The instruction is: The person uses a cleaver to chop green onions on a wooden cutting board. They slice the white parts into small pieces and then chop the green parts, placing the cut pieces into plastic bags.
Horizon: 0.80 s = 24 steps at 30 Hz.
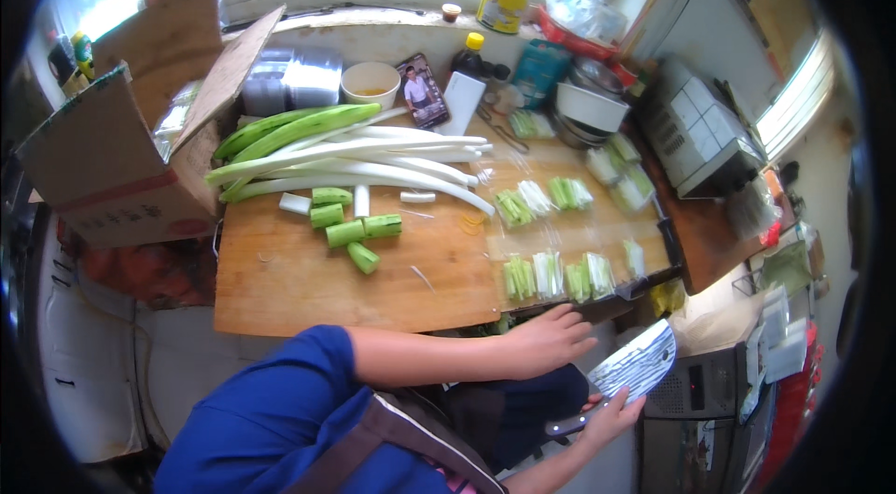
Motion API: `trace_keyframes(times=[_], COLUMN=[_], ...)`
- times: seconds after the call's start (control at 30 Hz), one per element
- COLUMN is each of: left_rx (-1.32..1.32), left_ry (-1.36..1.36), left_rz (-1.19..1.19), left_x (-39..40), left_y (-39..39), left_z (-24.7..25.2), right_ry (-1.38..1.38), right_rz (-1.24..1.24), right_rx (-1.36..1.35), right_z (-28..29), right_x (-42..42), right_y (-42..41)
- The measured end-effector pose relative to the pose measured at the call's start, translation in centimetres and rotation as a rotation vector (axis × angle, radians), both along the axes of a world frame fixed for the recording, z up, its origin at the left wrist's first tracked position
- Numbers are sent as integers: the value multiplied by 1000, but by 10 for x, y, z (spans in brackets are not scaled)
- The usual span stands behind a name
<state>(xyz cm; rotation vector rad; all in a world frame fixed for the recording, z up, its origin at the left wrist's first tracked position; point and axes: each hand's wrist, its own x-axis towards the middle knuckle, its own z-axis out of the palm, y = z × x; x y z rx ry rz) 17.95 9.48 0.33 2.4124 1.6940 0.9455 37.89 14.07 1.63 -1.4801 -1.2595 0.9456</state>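
In my right hand is a cleaver with a wavy-patterned blade and a dark riveted handle. The blade points up and away, beyond the front edge of the counter. My left hand holds nothing, its fingers bent and slightly apart. It hovers near bundles of cut green and white strips laid on clear film. Long scallion stalks lie across the back of a wooden cutting board. Before them are short green cucumber-like pieces and white stalk pieces. Whole green cucumber-like vegetables rest behind the stalks.
An open cardboard box stands at the left. Behind the board are stacked clear containers, a paper bowl and a propped phone. Wrapped bundles and a microwave-like appliance are at the right.
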Motion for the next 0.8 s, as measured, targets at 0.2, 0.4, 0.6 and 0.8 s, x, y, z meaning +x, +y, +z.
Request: trace_keyframes(times=[0.2,0.4,0.6,0.8], left_rx=[192,92,-5,102], left_ry=[-106,89,38,-32], left_rz=[375,749,575,378], left_x=[-92,-164,-172,-148], left_y=[-128,-219,-212,-187], left_z=[-2,-6,-16,-17], right_ry=[271,-155,-584,-775], right_rz=[363,1070,1357,1455], right_rx=[-125,-247,305,238], right_z=[20,43,57,61], right_x=[-32,-110,-167,-178], right_y=[-22,-37,-56,-72])
